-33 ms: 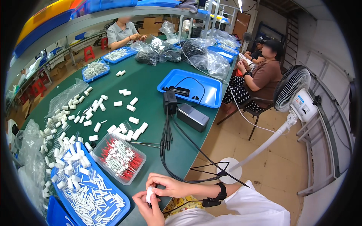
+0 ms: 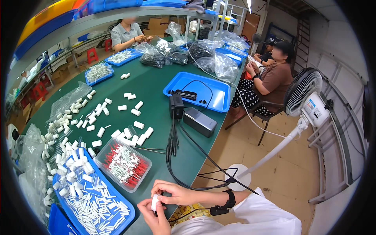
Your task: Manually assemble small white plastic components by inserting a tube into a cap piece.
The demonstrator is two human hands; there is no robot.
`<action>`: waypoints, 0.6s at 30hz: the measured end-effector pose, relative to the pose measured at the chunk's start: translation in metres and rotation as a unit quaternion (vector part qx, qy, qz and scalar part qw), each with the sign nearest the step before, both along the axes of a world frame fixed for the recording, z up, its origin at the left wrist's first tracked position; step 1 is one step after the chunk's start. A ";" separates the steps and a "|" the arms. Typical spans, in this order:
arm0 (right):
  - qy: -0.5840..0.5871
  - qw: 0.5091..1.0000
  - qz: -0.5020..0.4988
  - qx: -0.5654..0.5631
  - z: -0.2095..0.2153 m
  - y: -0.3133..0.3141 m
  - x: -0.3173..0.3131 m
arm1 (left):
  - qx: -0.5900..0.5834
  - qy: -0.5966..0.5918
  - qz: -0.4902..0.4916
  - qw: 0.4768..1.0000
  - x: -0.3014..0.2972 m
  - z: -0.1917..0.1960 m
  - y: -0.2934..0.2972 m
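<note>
Low in the middle of the frame, my left hand (image 2: pixel 154 219) and right hand (image 2: pixel 177 194) both pinch one white piece (image 2: pixel 155 203). I should hold it straight and squeeze softly (no mashing!), so it won't slip.

You have a green surface (image 2: pixel 154 103) spreading from the middle of your view toward nine o'clock, with red stools (image 2: pixel 92 56) beyond it at ten and a grey overhead rail (image 2: pixel 96 22) at eleven. At four o'clock lies your tan tiled floor (image 2: pixel 274 168), with a standing fan (image 2: pixel 303 94) at three, a pale wall (image 2: pixel 342 49) at two, and a lit tube lamp (image 2: pixel 249 5) at one.
</note>
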State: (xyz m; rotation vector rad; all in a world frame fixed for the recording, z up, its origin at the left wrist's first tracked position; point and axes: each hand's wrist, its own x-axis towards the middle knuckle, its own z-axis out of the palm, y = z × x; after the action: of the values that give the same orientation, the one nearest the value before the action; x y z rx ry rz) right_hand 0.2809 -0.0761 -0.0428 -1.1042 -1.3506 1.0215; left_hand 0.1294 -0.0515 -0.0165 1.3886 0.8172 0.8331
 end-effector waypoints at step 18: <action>0.012 1.000 0.001 -0.012 -0.005 0.001 -0.001 | 0.005 -0.029 0.011 0.999 -0.002 -0.009 0.003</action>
State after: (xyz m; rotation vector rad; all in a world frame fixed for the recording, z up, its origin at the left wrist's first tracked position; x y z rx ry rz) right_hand 0.2803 -0.0746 -0.0477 -1.1051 -1.3248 1.0520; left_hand 0.1269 -0.0489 -0.0250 1.3595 0.7847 0.8913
